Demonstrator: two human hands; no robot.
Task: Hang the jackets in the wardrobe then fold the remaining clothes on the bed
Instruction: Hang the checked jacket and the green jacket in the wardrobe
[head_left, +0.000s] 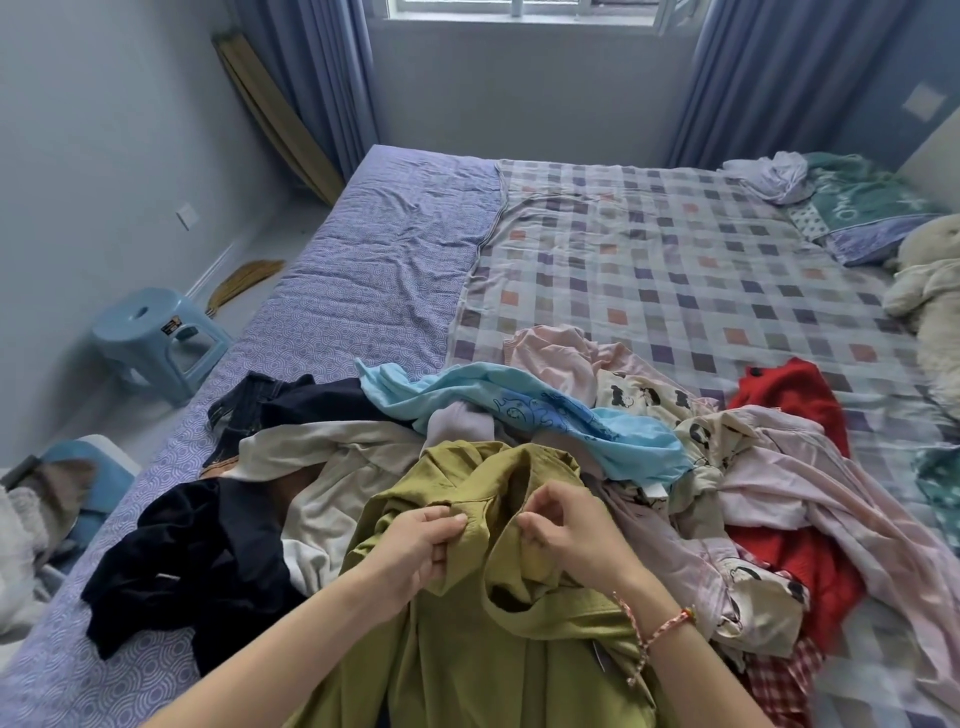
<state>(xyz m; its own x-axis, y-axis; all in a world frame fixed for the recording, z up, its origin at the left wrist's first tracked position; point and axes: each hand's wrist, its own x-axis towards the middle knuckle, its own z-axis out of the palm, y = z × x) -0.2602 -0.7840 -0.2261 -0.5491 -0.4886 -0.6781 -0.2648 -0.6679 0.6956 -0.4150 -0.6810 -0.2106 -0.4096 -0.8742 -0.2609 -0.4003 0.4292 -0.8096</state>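
An olive-green jacket (467, 639) lies at the near edge of the bed (675, 249), on top of a heap of clothes. My left hand (415, 545) pinches the fabric near its collar. My right hand (566, 525) pinches the collar edge just to the right, a few centimetres away. Around the jacket lie a black garment (187, 561), a cream garment (332, 467), a light-blue shirt (519, 410), a pale pink garment (810, 483), a cartoon-print piece (644, 395) and a red garment (795, 395).
A blue plastic stool (156, 338) stands on the floor left of the bed, with a straw broom (244, 280) behind it. Pillows (862, 213) and a cream plush toy (930, 291) lie at the far right. Curtains flank the window at the back.
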